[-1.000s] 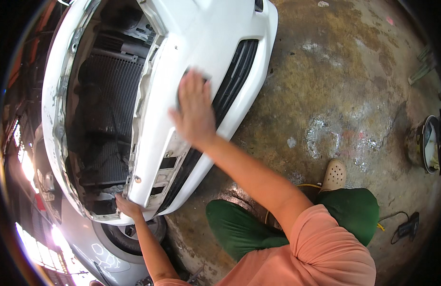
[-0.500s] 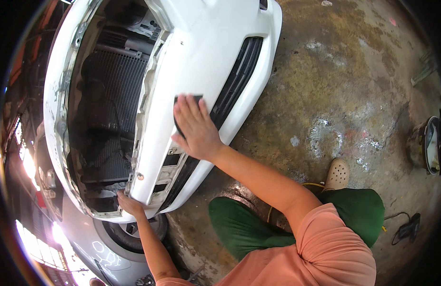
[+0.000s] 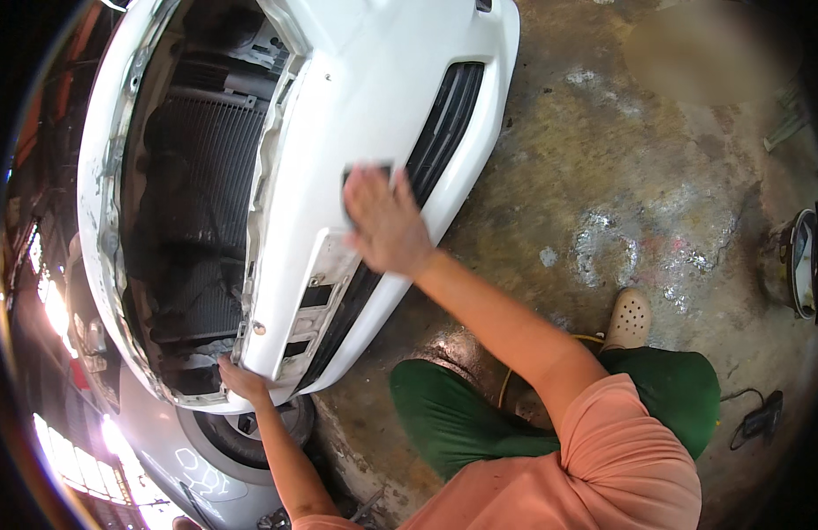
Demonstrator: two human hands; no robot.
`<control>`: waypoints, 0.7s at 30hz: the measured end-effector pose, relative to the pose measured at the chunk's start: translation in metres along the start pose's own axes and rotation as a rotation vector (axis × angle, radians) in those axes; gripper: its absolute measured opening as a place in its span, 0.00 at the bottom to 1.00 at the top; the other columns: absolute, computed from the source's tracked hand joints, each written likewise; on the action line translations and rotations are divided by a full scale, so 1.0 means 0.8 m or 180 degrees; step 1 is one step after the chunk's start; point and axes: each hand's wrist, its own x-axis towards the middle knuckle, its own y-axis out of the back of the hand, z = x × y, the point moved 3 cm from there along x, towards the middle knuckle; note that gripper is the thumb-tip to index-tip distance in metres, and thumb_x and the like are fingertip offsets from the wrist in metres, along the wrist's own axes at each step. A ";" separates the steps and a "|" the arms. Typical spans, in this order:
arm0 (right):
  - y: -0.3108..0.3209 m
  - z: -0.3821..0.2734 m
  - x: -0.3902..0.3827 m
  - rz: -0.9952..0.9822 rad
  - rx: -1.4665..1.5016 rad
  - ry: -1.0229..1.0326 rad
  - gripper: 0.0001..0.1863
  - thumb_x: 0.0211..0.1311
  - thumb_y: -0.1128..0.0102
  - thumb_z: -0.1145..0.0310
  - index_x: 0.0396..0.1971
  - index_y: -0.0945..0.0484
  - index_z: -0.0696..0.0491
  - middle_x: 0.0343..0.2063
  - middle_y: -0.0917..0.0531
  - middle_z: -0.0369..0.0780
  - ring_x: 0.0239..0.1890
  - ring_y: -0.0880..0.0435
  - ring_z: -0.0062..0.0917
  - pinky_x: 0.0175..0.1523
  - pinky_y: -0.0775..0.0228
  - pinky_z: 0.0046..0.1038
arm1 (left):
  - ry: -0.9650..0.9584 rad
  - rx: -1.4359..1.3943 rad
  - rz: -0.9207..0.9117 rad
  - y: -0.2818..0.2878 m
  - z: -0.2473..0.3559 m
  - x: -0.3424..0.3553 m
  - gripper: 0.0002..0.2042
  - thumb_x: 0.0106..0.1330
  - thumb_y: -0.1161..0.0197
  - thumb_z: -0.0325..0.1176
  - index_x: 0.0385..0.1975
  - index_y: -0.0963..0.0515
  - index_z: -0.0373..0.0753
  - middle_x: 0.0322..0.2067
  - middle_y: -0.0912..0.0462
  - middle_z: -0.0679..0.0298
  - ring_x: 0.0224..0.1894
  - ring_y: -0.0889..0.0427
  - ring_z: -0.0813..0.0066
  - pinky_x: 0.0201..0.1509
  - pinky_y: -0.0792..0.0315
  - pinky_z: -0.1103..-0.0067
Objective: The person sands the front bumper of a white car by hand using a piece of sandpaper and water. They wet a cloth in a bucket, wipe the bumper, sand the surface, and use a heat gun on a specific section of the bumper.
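Across the white car bumper (image 3: 374, 88) my right hand (image 3: 382, 216) lies blurred, fingers flattened over a dark square pad (image 3: 357, 176) that it presses on the painted face, just left of the black lower grille (image 3: 443, 115). Below it is a cut-out plate recess (image 3: 325, 261). My left hand (image 3: 243, 378) grips the inner edge of the bumper at the lower end of the large opening, its fingertips partly hidden. Inside that opening the radiator (image 3: 206, 168) shows behind the bumper.
A grey car body (image 3: 162, 442) and wheel (image 3: 250, 433) sit at lower left. My legs rest on the stained concrete floor (image 3: 550, 159). A bucket (image 3: 793, 265) stands at the right, with a black tool (image 3: 762, 415) and cord below it and a yellow hose (image 3: 506, 384) by my legs.
My right hand and the pad slid down the bumper, then moved back up and rightward toward the grille. My left hand stays on the same edge.
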 end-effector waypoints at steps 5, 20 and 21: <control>0.034 0.061 0.096 0.0939 0.0121 -0.1081 0.40 0.73 0.56 0.52 0.71 0.53 0.67 0.71 0.52 0.63 0.75 0.55 0.55 0.76 0.67 0.53 | 0.0399 0.0068 -0.0305 0.009 0.013 -0.003 0.25 0.78 0.63 0.41 0.50 0.27 0.22 0.47 0.23 0.38 0.52 0.27 0.41 0.59 0.37 0.59; 0.050 0.102 0.136 0.1130 0.0571 -0.1748 0.39 0.74 0.58 0.54 0.68 0.52 0.73 0.70 0.53 0.65 0.75 0.58 0.55 0.77 0.69 0.49 | 0.0319 -0.0016 -0.0262 -0.007 0.004 -0.002 0.25 0.78 0.63 0.43 0.52 0.27 0.24 0.48 0.23 0.40 0.52 0.27 0.41 0.59 0.37 0.59; 0.043 0.083 0.122 0.1065 0.0523 -0.1737 0.39 0.74 0.58 0.54 0.68 0.52 0.73 0.70 0.53 0.65 0.75 0.58 0.55 0.77 0.69 0.49 | 0.0387 -0.0108 -0.0213 0.003 0.004 -0.001 0.26 0.78 0.63 0.43 0.51 0.27 0.24 0.47 0.22 0.40 0.52 0.27 0.41 0.59 0.37 0.59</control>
